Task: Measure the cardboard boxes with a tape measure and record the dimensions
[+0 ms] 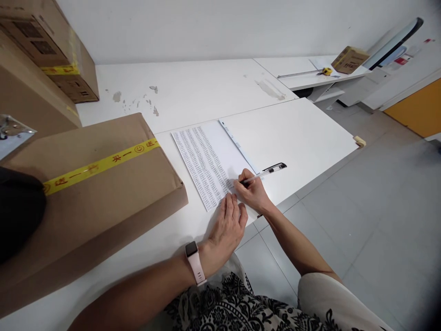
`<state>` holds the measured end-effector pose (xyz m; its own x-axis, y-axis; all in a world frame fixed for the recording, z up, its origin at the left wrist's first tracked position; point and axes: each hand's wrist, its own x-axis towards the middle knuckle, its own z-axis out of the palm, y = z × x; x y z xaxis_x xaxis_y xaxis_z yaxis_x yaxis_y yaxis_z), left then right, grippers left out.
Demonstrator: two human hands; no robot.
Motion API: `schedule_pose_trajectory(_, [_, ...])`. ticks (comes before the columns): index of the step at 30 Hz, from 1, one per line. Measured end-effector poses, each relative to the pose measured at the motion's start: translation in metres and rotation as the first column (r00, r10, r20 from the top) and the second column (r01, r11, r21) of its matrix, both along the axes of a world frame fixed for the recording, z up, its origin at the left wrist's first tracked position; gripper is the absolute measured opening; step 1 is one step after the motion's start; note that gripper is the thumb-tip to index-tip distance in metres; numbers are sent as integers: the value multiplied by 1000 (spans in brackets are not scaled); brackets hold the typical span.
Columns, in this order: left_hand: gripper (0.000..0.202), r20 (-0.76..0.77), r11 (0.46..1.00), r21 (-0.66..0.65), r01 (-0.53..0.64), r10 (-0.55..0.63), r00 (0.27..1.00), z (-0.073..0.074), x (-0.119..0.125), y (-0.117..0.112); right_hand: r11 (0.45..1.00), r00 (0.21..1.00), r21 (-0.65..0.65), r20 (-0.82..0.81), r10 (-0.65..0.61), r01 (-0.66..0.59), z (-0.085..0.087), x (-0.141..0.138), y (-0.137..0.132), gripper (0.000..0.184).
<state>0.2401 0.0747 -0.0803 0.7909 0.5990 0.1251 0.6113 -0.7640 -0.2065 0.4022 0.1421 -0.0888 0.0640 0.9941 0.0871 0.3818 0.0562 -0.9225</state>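
A printed sheet [206, 158] covered in small rows of text lies on the white table [296, 138]. My right hand [253, 193] grips a black-capped pen [267, 171] with its tip on the sheet's lower right part. My left hand [227, 227] rests flat on the sheet's near corner, fingers stretched out, with a pink watch [195, 262] on the wrist. A second white sheet [237, 142] lies partly under the first one's right edge.
A large cardboard box [93, 184] with yellow tape lies left of the sheet. More boxes [48, 50] stand at the back left. A far table holds a small box [349, 59] and a yellow tape measure [326, 71]. Grey floor lies to the right.
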Motion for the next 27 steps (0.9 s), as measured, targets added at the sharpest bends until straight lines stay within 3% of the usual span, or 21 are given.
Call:
schedule_pose_trajectory(5, [57, -44, 1000, 2, 8, -8, 999, 5, -1, 0, 1000, 1000, 17, 7, -12, 12, -1, 0, 0, 24])
schedule_pose_trajectory(20, [56, 12, 1000, -18, -4, 5, 1000, -5, 1, -1, 999, 999, 29, 42, -23, 22, -1, 1, 1, 24])
schedule_pose_trajectory(27, [58, -7, 1000, -15, 12, -12, 1000, 4, -1, 0, 999, 999, 22, 39, -26, 25, -2, 1, 0, 24])
